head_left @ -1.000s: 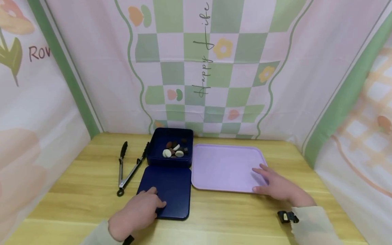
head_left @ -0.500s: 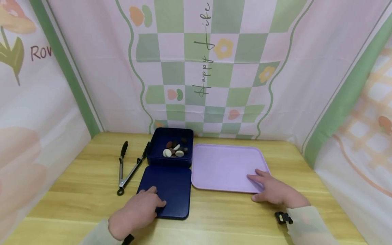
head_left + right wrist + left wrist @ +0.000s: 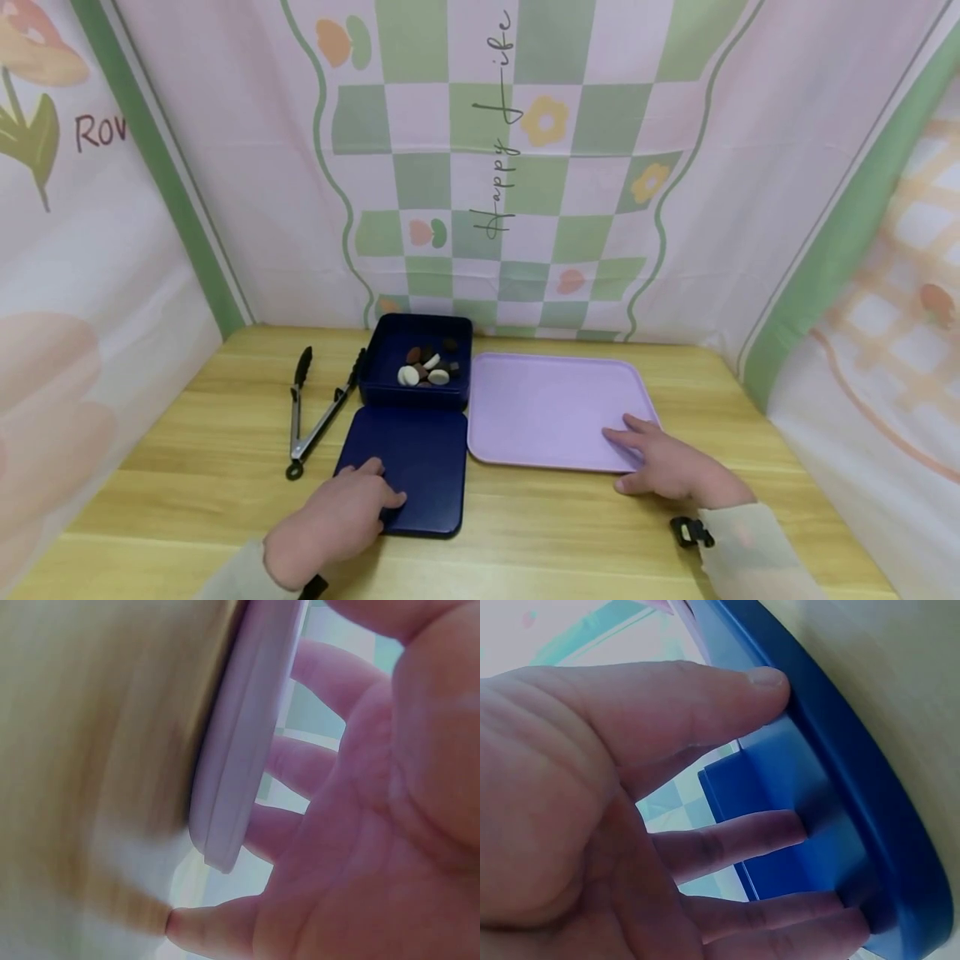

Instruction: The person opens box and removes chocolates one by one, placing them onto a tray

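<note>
My left hand (image 3: 337, 517) rests on a flat dark blue lid (image 3: 431, 475), its fingers extended. In the left wrist view, the fingertips press the top of the lid (image 3: 780, 765) and the thumb lies at its edge. My right hand (image 3: 663, 462) is spread over the near right corner of a light purple tray (image 3: 547, 417). Several fingertips touch the tray (image 3: 240, 750) in the right wrist view, while one reaches past it to the table. Behind the lid stands a dark blue box (image 3: 416, 398) holding several round white and brown pieces (image 3: 408, 376).
Metal tongs (image 3: 322, 429) with black tips lie spread on the wooden table (image 3: 525, 533), left of the box and lid. A patterned curtain (image 3: 420, 183) hangs close behind the table, and more fabric hangs on both sides.
My right hand has slid from the tray's right edge toward me and slightly left, to the near right corner. It then stays put. The left hand has not moved.
</note>
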A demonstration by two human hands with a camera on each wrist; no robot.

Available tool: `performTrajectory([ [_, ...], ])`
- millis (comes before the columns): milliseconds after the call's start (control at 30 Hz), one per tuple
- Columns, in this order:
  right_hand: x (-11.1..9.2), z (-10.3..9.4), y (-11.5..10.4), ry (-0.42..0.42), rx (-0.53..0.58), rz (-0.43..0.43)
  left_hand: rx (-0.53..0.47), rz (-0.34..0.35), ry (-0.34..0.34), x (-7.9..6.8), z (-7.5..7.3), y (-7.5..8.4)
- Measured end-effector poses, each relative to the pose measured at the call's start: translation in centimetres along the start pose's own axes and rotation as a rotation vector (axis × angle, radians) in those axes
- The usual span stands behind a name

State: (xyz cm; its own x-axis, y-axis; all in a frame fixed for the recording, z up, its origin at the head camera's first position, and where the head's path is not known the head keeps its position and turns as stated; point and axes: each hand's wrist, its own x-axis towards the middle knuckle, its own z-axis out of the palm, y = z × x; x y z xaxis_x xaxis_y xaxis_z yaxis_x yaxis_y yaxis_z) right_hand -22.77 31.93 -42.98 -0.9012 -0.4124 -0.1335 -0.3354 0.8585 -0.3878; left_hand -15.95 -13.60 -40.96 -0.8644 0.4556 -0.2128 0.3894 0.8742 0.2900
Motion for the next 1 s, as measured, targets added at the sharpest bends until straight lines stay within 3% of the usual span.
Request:
performTrajectory([
  [167,0.0,0.0,-0.1,0.005,0.001,-0.003,-0.019,0.052,-0.047,-0.3,-0.4,-0.7],
  [267,0.0,0.0,-0.1,0.010,0.001,-0.003,-0.091,0.062,-0.097,-0.5,-1.4,-1.5],
  [333,0.0,0.1,0.0,0.014,0.002,-0.004,-0.130,0.039,-0.078,-0.5,-2.1,-2.2],
  [467,-0.1,0.0,0.0,0.015,-0.001,-0.008,-0.165,-0.072,0.109,-0.5,-3.7,-3.9],
  [533,-0.1,0.0,0.0,0.017,-0.001,-0.008,-0.136,-0.172,0.205,-0.5,-4.6,-4.8],
  [600,-0.2,0.0,-0.1,0.019,0.001,-0.006,-0.121,-0.273,0.239,-0.6,-5.5,-6.0],
  [700,-0.2,-0.1,-0.3,0.024,0.008,-0.005,-0.125,-0.376,0.201,-0.5,-6.7,-7.8],
  [767,-0.3,-0.1,-0.3,0.024,0.012,-0.006,-0.156,-0.405,0.159,-0.5,-7.1,-8.9],
  [1000,-0.1,0.2,-0.2,0.029,0.010,-0.018,-0.474,-0.500,0.082,0.1,-6.7,-11.8],
])
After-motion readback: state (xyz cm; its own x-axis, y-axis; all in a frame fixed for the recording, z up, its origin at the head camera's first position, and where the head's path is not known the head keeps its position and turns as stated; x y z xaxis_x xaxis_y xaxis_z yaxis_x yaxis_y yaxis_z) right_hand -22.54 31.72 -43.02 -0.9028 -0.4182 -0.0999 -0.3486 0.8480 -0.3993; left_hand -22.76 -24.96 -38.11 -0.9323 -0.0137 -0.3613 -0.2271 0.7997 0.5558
